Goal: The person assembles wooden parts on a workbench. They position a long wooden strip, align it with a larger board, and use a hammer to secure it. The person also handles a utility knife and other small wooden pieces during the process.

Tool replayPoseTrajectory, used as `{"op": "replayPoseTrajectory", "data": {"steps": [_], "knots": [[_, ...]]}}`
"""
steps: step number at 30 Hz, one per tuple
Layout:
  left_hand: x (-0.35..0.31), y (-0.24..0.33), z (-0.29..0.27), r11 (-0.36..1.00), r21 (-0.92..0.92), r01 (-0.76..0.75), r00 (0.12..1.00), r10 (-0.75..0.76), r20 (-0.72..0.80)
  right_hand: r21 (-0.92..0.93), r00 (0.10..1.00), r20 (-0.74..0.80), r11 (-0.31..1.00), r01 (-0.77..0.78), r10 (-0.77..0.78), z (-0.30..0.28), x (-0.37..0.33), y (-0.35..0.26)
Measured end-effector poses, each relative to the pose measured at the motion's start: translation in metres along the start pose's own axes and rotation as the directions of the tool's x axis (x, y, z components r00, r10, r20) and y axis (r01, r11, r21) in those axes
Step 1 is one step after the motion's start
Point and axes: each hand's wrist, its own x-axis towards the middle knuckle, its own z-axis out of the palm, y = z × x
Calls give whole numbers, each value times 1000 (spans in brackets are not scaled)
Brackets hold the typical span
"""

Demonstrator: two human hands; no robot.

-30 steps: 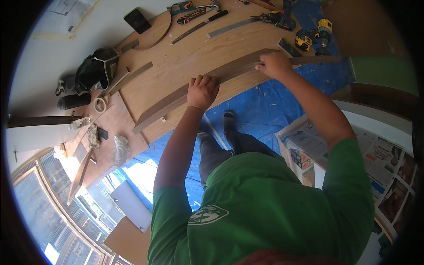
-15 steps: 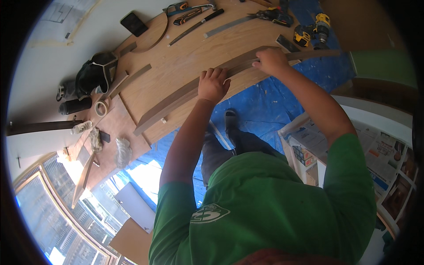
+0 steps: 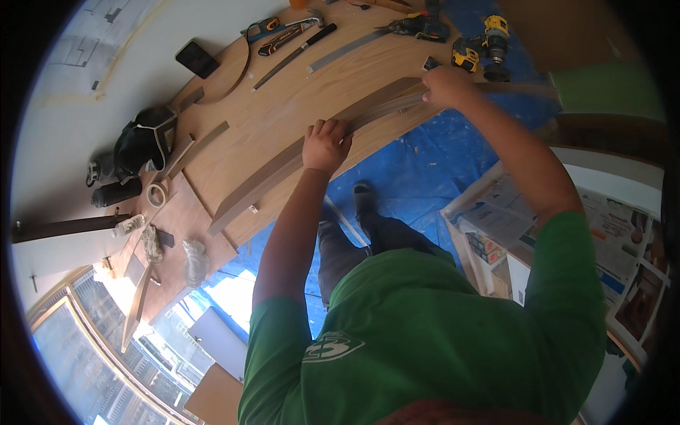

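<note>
Containers: the black bag (image 3: 145, 138) lies at the desk's (image 3: 283, 110) far left; its contents cannot be made out. Beside it is a dark bottle (image 3: 117, 191), cylindrical, contents hidden. Nearer, a clear bottle (image 3: 128, 225) lies on its side. Clear plastic wrap (image 3: 195, 262), crumpled and shiny, rests on the desk's left part. At right, the open cabinet (image 3: 520, 280) holds small printed boxes (image 3: 486, 248) in a compartment; flat newspaper (image 3: 598, 244) covers its top.

Work: a wide board (image 3: 379, 98), brown and smooth-faced, lies slantwise along the desk's near side. A thin strip (image 3: 388, 114), also brown, runs along its near edge and extends rightward past the desk; that end is blurred.

Hands: the right hand (image 3: 450, 86) has its grip closed on the thin strip, thumb on the near side. The left hand (image 3: 326, 146) lies over board and strip with fingers bent; whether its grip is clamped cannot be told.

Other materials: a ring of pale tape (image 3: 156, 195), a flat metal ruler (image 3: 347, 51), a narrow dark-handled file (image 3: 294, 58), a round-edged panel (image 3: 230, 74), and wrinkled blue sheeting (image 3: 404, 170) on the floor.
</note>
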Motion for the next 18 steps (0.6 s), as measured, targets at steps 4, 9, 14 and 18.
{"op": "replayPoseTrajectory", "data": {"steps": [4,9,14,18], "knots": [[2,1,1,1000,-14,-20,999,19,-35,44,995,51,995,-93,91,-1,5,35],[3,2,2,1000,-14,-15,999,14,-29,63,992,16,990,-128,127,14,20,42],[1,-2,4,1000,-13,-1,1000,1,-7,75,985,-53,984,-160,165,19,28,43],[1,-2,5,1000,-5,-20,999,20,-35,70,977,27,974,-214,212,16,35,43]]}}
